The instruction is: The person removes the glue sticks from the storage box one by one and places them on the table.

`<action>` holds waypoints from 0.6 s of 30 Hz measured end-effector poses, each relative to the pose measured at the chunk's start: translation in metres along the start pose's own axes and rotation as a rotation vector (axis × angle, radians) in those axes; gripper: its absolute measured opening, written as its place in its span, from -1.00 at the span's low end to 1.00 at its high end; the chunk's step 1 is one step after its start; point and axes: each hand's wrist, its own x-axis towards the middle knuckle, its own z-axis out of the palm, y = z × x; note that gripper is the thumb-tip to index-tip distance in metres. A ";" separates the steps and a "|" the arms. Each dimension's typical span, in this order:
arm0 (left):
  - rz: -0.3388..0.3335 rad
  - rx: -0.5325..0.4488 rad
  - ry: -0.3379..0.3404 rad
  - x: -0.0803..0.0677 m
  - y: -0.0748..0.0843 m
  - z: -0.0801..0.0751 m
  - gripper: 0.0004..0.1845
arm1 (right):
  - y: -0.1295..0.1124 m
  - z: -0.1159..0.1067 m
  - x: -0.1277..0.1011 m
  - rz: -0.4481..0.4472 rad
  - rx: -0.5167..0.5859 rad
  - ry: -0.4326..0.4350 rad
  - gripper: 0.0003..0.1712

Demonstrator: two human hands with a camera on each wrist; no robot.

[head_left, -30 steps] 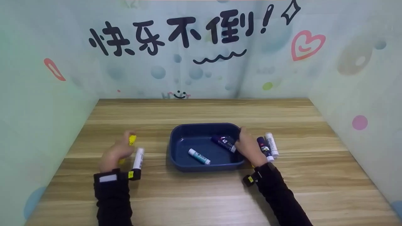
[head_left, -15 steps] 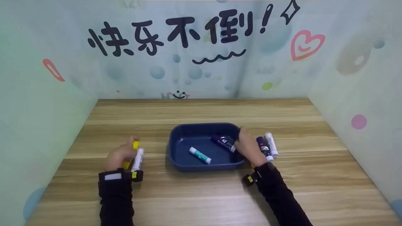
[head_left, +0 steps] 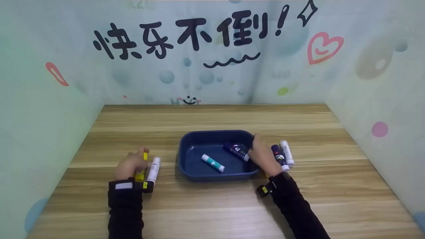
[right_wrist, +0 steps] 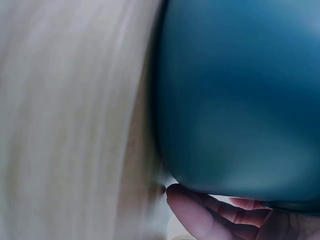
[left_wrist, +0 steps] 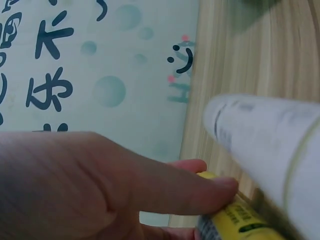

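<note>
On the left of the table, my left hand (head_left: 131,164) pinches a yellow glue stick (head_left: 140,175), thumb (left_wrist: 215,192) on one side and fingers beyond it. Close to its right lies a white glue stick (head_left: 154,170), large in the left wrist view. My right hand (head_left: 264,156) grips the right end of a dark blue plastic box (head_left: 219,177), fingers at its rim. In the right wrist view the fingertips (right_wrist: 187,205) lie against the box wall (right_wrist: 240,100). Inside the box are a teal-and-white glue stick (head_left: 213,163) and a dark purple one (head_left: 236,151).
Right of the box, a dark glue stick (head_left: 280,157) and a white glue stick (head_left: 287,153) lie side by side. Something yellow (head_left: 266,175) shows partly under my right wrist. Printed cloth walls (head_left: 212,83) enclose the wooden table (head_left: 212,212) at the back and sides.
My left hand has moved right with the yellow glue stick, and the white one beside it has shifted right too. The teal glue stick has rolled slightly in the box. My right hand stays put.
</note>
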 end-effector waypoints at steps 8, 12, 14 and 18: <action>-0.010 0.027 -0.031 0.001 0.003 0.000 -0.30 | 0.000 0.000 0.000 0.002 0.001 -0.001 -0.47; 0.002 0.032 -0.045 0.000 0.004 0.001 -0.28 | -0.001 0.000 0.000 0.002 0.001 -0.005 -0.46; 0.000 0.033 -0.047 0.001 0.004 0.001 -0.27 | -0.001 0.000 0.000 -0.001 -0.001 -0.004 -0.46; 0.006 0.034 -0.054 0.001 0.005 0.000 -0.22 | 0.000 0.000 -0.001 -0.019 -0.017 0.017 -0.49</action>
